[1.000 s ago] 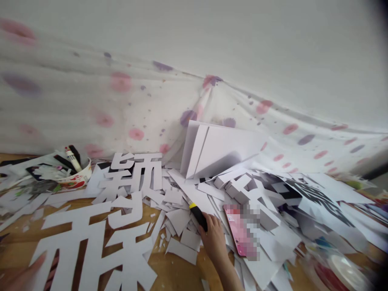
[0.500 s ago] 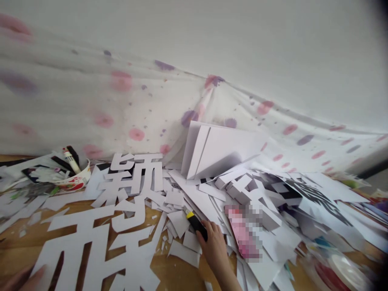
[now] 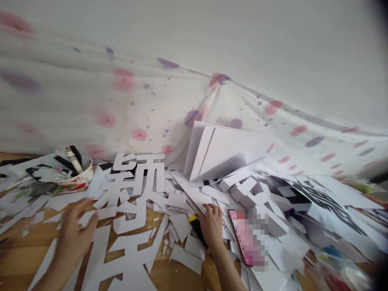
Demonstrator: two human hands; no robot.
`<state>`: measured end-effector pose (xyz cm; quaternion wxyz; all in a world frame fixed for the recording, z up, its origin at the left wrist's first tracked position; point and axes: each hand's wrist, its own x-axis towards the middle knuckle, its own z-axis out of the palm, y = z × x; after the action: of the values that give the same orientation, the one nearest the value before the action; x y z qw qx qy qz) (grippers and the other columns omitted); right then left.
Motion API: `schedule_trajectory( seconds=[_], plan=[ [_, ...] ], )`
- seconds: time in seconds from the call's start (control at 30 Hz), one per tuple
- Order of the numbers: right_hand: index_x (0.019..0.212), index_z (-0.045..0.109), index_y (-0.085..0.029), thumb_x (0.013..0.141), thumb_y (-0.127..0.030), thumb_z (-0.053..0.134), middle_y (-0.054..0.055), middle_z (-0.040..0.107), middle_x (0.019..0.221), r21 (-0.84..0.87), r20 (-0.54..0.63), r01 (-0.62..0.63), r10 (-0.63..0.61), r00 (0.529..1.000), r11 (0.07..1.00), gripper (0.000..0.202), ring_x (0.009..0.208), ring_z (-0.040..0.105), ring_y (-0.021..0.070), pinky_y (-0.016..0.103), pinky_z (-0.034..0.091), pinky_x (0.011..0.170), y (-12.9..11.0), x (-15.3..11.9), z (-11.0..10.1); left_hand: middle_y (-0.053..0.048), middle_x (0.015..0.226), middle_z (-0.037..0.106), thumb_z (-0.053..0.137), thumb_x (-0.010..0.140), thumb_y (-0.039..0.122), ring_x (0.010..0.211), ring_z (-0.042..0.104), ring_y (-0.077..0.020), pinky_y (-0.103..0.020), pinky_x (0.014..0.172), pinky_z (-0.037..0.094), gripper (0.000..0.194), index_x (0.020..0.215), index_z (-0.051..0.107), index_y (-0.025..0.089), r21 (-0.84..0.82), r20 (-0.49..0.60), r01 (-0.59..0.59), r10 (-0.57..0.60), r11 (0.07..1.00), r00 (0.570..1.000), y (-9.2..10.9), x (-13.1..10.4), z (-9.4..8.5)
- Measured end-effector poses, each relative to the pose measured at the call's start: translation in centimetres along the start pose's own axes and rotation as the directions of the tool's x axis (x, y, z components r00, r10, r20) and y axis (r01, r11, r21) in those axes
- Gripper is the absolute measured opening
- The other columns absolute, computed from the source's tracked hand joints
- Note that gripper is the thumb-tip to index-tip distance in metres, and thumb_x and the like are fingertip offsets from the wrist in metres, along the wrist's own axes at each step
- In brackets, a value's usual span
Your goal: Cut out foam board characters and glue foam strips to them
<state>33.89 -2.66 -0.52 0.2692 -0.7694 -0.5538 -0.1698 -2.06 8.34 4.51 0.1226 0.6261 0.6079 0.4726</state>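
My left hand (image 3: 75, 230) is over the large white cut-out character (image 3: 127, 256) at the lower left, its fingers apart and a little blurred. Beside a black and yellow cutter (image 3: 197, 229) on the scraps lies my right hand (image 3: 212, 224), fingers bent with the tips on white paper; whether it still touches the cutter is unclear. A smaller white cut-out character (image 3: 139, 178) stands out behind, towards the cloth. To the right of my right hand is a phone (image 3: 242, 238) with a pink screen, partly pixelated.
White paper scraps cover much of the wooden table (image 3: 18, 258). A bowl (image 3: 81, 180) of pens sits at the left. Folded white boards (image 3: 227, 149) stand against the flowered cloth (image 3: 145, 101). Paper strips and black-printed sheets (image 3: 327, 206) lie at the right.
My left hand has risen from the lower left corner and moved right and forward, off the cut-out's edge. My right hand has let go of the cutter, which now lies beside it.
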Motion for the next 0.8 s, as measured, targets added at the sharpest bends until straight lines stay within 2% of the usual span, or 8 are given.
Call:
schedule_trajectory(
  seconds=[0.03, 0.1, 0.2, 0.27, 0.33, 0.43, 0.6, 0.8],
  plan=[
    [0.100, 0.057, -0.013, 0.082, -0.022, 0.042, 0.014, 0.053, 0.100, -0.007, -0.005, -0.016, 0.016, 1.000, 1.000, 0.025, 0.098, 0.044, 0.0261, 0.044, 0.037, 0.088, 0.2, 0.2, 0.3, -0.007, 0.115, 0.055, 0.049, 0.081, 0.039, 0.097, 0.057, -0.0196, -0.035, 0.081, 0.050, 0.035, 0.110, 0.051, 0.020, -0.045, 0.088, -0.036, 0.039, 0.998, 0.995, 1.0, 0.2, 1.0],
    [0.101, 0.057, -0.011, 0.083, -0.025, 0.042, 0.015, 0.052, 0.102, -0.012, -0.020, -0.052, 0.051, 0.998, 0.999, 0.027, 0.102, 0.043, 0.0279, 0.045, 0.035, 0.090, 0.6, 0.2, 1.0, -0.006, 0.113, 0.056, 0.046, 0.079, 0.037, 0.101, 0.056, -0.0200, -0.035, 0.088, 0.047, 0.034, 0.109, 0.050, 0.022, -0.128, 0.321, -0.114, 0.149, 0.985, 0.935, 3.7, 0.6, 3.5],
    [0.102, 0.056, -0.010, 0.084, -0.031, 0.043, 0.018, 0.051, 0.105, 0.018, -0.044, -0.082, 0.083, 0.996, 0.996, 0.031, 0.107, 0.040, 0.0299, 0.047, 0.035, 0.091, 1.2, -0.6, 2.0, -0.007, 0.120, 0.054, 0.042, 0.081, 0.029, 0.109, 0.052, -0.0206, -0.035, 0.092, 0.044, 0.034, 0.113, 0.049, 0.022, -0.095, 0.614, -0.265, 0.266, 0.960, 0.743, 8.4, 1.5, 8.2],
    [0.104, 0.054, -0.010, 0.085, -0.030, 0.039, 0.019, 0.049, 0.109, 0.044, -0.054, -0.100, 0.102, 0.993, 0.994, 0.031, 0.112, 0.037, 0.0307, 0.049, 0.034, 0.092, 1.5, -1.2, 2.8, -0.009, 0.124, 0.052, 0.041, 0.081, 0.022, 0.116, 0.048, -0.0211, -0.036, 0.097, 0.040, 0.038, 0.118, 0.047, 0.019, -0.053, 0.710, -0.407, 0.321, 0.912, 0.627, 10.6, 2.3, 11.3],
    [0.106, 0.053, -0.010, 0.086, -0.026, 0.034, 0.020, 0.047, 0.114, 0.050, -0.057, -0.123, 0.126, 0.990, 0.991, 0.031, 0.119, 0.031, 0.0317, 0.050, 0.034, 0.093, 1.7, -1.6, 3.6, -0.010, 0.128, 0.051, 0.044, 0.079, 0.017, 0.119, 0.046, -0.0211, -0.035, 0.099, 0.037, 0.042, 0.121, 0.047, 0.018, -0.059, 0.745, -0.463, 0.347, 0.885, 0.569, 11.4, 3.4, 14.1],
    [0.111, 0.051, -0.011, 0.087, -0.023, 0.030, 0.020, 0.042, 0.123, 0.039, -0.045, -0.147, 0.149, 0.988, 0.988, 0.034, 0.128, 0.021, 0.0323, 0.052, 0.032, 0.095, 2.1, -1.7, 4.5, -0.011, 0.134, 0.046, 0.049, 0.075, 0.013, 0.126, 0.039, -0.0229, -0.039, 0.104, 0.030, 0.049, 0.123, 0.047, 0.018, -0.053, 0.787, -0.533, 0.364, 0.844, 0.498, 10.8, 5.0, 17.0],
    [0.117, 0.049, -0.011, 0.088, -0.023, 0.028, 0.018, 0.040, 0.128, 0.017, -0.017, -0.152, 0.153, 0.988, 0.988, 0.038, 0.133, 0.014, 0.0311, 0.051, 0.031, 0.097, 2.4, -1.0, 3.9, -0.013, 0.141, 0.037, 0.046, 0.066, -0.002, 0.133, 0.026, -0.0226, -0.045, 0.110, 0.013, 0.063, 0.127, 0.044, 0.016, 0.026, 0.798, -0.612, 0.352, 0.790, 0.489, 8.8, 6.0, 18.8],
    [0.118, 0.054, -0.015, 0.087, -0.021, 0.030, 0.014, 0.046, 0.130, -0.119, 0.080, -0.209, 0.219, 0.972, 0.971, 0.039, 0.131, 0.024, 0.0319, 0.048, 0.036, 0.094, 1.6, -0.7, 1.4, -0.018, 0.136, 0.042, 0.043, 0.062, -0.006, 0.133, 0.025, -0.0253, -0.042, 0.110, 0.014, 0.065, 0.125, 0.044, 0.009, 0.136, 0.757, -0.627, 0.328, 0.767, 0.565, 8.3, 5.8, 19.3]
  ],
)
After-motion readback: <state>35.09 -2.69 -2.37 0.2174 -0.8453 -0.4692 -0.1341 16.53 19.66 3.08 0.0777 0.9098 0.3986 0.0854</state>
